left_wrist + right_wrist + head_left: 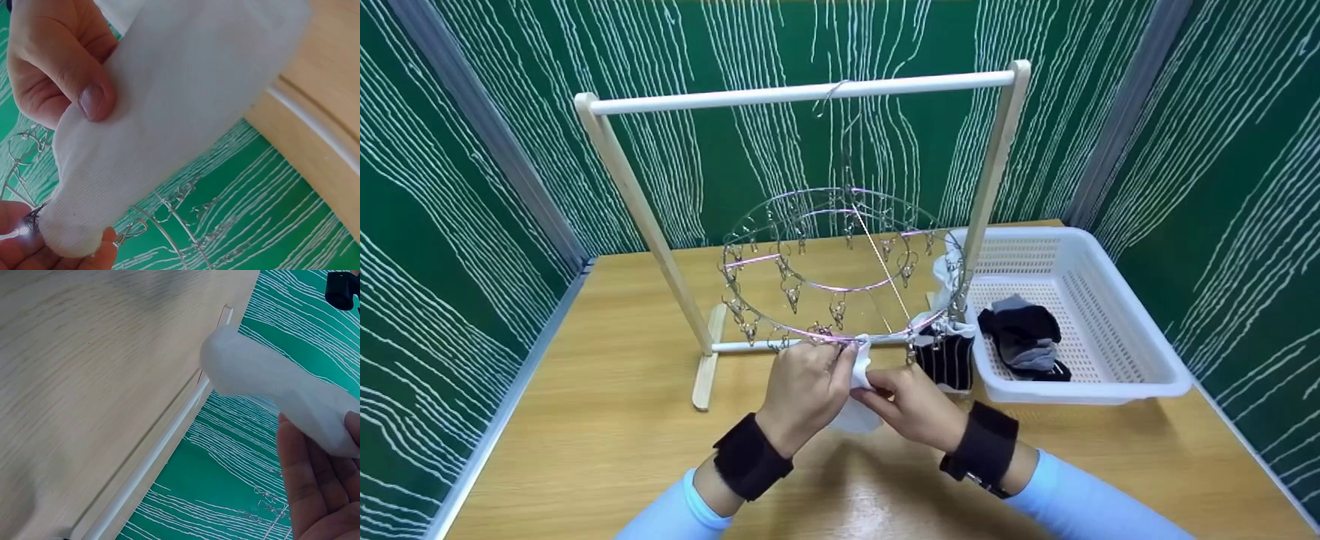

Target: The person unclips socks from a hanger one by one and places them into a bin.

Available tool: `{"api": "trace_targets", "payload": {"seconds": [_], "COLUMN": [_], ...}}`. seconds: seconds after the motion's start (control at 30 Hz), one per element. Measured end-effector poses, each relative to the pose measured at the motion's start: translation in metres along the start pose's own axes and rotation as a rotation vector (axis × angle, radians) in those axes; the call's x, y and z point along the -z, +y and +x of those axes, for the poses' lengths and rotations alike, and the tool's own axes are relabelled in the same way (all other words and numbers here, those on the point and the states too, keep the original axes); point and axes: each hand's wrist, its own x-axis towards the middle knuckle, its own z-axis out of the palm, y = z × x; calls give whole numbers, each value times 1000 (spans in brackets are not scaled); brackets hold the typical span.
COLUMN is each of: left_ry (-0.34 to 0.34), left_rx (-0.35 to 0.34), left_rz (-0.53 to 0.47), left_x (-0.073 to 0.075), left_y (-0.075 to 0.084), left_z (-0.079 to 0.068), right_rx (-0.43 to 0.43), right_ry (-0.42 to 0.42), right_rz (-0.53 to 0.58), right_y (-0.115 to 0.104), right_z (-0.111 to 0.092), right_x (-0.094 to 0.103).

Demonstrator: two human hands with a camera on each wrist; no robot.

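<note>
A white sock [861, 367] is held up at the near edge of a round metal drying hanger [840, 289] with many small clips. My left hand [810, 382] pinches a metal clip [35, 218] at the hanger's rim, its fingers against the upper end of the sock [73, 236]. Farther down, my right hand [919, 405] pinches the sock between thumb and fingers. The loose part of the sock [247, 363] hangs below the hands. Whether the clip has bitten onto the fabric cannot be made out.
The hanger hooks onto the white bar [795, 94] of a wooden stand. A striped black sock [945, 364] and a white sock [946, 274] hang at its right side. A white basket [1140, 322] at right holds dark and grey socks [1027, 337]. Green walls surround the table [607, 450].
</note>
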Motion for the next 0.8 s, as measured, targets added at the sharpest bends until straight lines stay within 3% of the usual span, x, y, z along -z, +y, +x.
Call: {"api": "trace_targets", "payload": {"seconds": [0.57, 0.8], "left_ry": [29, 32], "left_rx": [1, 36], "left_rz": [-4, 15], "left_x": [3, 3], "left_y": [-5, -7], "left_z": [0, -2], "right_rx": [25, 128], "right_ry": [-30, -23], "right_rz": [-53, -93], "right_y": [6, 8], "right_z": [-7, -12], "right_x": [6, 13]}}
